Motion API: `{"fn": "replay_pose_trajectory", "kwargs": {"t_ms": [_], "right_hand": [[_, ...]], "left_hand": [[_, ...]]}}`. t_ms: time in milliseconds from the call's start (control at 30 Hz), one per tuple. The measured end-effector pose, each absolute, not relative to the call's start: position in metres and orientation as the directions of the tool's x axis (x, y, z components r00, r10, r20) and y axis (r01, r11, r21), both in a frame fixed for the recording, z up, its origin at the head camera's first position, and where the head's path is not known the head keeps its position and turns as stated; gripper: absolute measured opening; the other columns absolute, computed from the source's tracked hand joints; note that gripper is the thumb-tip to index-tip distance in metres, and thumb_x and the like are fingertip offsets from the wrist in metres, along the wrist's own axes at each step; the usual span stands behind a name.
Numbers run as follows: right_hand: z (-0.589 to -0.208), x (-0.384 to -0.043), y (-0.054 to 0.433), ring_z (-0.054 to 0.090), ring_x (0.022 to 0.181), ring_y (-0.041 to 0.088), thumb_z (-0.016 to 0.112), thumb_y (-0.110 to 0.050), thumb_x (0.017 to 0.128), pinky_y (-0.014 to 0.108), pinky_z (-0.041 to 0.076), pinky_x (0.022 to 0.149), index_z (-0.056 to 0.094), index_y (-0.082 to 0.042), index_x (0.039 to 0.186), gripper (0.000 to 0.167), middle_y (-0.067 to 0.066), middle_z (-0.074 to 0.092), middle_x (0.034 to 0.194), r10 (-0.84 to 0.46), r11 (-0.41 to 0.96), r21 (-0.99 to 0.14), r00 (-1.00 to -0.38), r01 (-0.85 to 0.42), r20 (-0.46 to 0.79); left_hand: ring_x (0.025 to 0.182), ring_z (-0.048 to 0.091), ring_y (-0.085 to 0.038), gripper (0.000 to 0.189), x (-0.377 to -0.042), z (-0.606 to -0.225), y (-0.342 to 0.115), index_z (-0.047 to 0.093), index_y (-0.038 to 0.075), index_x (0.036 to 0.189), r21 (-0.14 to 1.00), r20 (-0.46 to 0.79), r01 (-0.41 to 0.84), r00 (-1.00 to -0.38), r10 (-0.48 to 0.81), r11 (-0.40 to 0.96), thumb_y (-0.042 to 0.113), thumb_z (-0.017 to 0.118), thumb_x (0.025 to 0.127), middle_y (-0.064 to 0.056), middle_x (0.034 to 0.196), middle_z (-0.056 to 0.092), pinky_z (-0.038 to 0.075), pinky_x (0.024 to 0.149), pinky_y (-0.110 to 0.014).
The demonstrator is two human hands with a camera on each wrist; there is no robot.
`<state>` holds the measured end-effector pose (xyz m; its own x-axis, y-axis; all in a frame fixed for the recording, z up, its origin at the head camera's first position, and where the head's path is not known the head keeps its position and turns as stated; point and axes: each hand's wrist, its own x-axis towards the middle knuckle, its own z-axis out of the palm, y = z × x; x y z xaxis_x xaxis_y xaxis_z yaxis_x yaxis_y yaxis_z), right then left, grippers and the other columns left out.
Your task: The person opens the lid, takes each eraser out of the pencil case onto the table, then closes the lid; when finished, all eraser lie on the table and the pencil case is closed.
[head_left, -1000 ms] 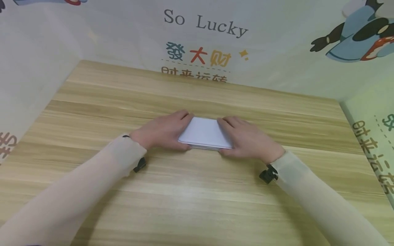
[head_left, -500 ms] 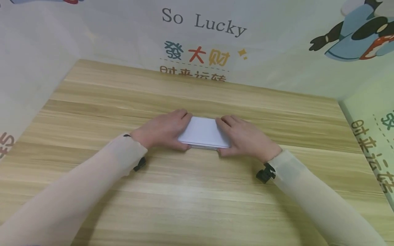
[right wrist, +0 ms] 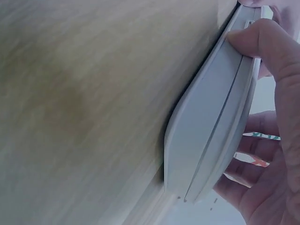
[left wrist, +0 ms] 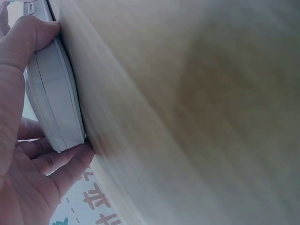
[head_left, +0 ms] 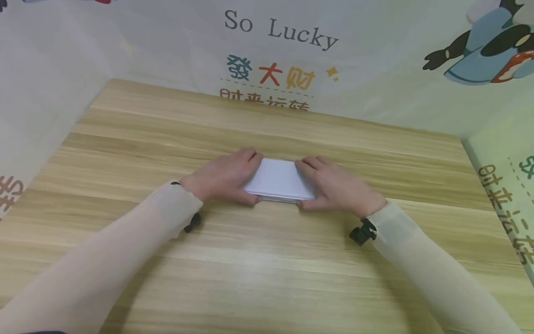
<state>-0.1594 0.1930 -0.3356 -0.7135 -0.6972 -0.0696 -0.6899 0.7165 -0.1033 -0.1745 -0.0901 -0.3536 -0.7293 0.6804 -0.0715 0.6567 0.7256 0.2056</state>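
A flat white case lies on the wooden table between both hands. In the left wrist view, the case's side wall shows a thin seam and a small catch near the top of the picture. My left hand grips the left end, thumb on the near side and fingers around the far side. The right end is held the same way by my right hand. A seam also runs along the case's wall in the right wrist view. The lid looks closed, and the case's inside is hidden.
Around the case spreads the light wooden tabletop. Pale printed sheets with lettering and cartoon figures stand along the back and both sides. Dark wrist devices sit below the sleeve cuffs.
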Motion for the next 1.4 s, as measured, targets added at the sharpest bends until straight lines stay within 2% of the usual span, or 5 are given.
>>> {"fn": "replay_pose_trajectory", "kwargs": {"t_ms": [300,733,1033,1267,1400], "right_hand": [[-0.330,-0.166,0.195,0.064,0.126,0.036,0.081,-0.042,0.085,0.048,0.058,0.105,0.049,0.004,0.152,0.087,0.024,0.057,0.148,-0.679,0.731,-0.191,-0.726,-0.655,-0.109],[-0.330,-0.165,0.213,0.054,0.143,0.039,0.079,-0.048,0.090,0.051,0.047,0.120,0.047,0.003,0.154,0.088,0.023,0.052,0.157,-0.691,0.709,-0.258,-0.719,-0.656,-0.073],[-0.327,-0.157,0.240,0.057,0.138,0.044,0.081,-0.031,0.092,0.059,0.049,0.116,0.060,0.004,0.143,0.065,0.026,0.061,0.147,-0.665,0.700,-0.367,-0.746,-0.612,-0.023],[-0.320,-0.158,0.254,0.068,0.124,0.041,0.077,-0.012,0.095,0.057,0.058,0.105,0.069,0.003,0.132,0.042,0.024,0.069,0.135,-0.599,0.669,-0.541,-0.800,-0.509,0.013],[-0.314,-0.161,0.258,0.069,0.124,0.038,0.073,-0.009,0.098,0.049,0.059,0.104,0.071,0.002,0.129,0.034,0.022,0.071,0.133,-0.531,0.650,-0.645,-0.847,-0.402,-0.006]], "left_hand": [[0.127,0.056,-0.029,0.096,-0.175,-0.349,-0.090,0.041,-0.001,0.152,0.268,-0.090,0.637,-0.730,0.677,0.723,0.052,0.081,0.083,-0.019,0.145,0.053,0.053,0.112,-0.045],[0.131,0.053,-0.028,0.114,-0.178,-0.352,-0.100,0.032,0.004,0.162,0.434,-0.123,0.543,-0.755,0.644,0.719,0.058,0.087,0.079,-0.018,0.148,0.050,0.048,0.117,-0.046],[0.145,0.046,-0.038,0.111,-0.179,-0.358,-0.108,0.027,-0.002,0.163,0.549,-0.121,0.499,-0.747,0.654,0.671,0.049,0.085,0.084,-0.024,0.155,0.046,0.036,0.128,-0.053],[0.135,0.058,-0.033,0.093,-0.175,-0.355,-0.110,0.041,0.001,0.154,0.637,-0.056,0.468,-0.765,0.642,0.613,0.038,0.089,0.083,-0.017,0.144,0.061,0.043,0.122,-0.051],[0.135,0.059,-0.030,0.100,-0.172,-0.355,-0.111,0.037,0.003,0.158,0.647,-0.081,0.417,-0.795,0.601,0.638,0.042,0.090,0.082,-0.015,0.146,0.061,0.044,0.123,-0.050]]}}
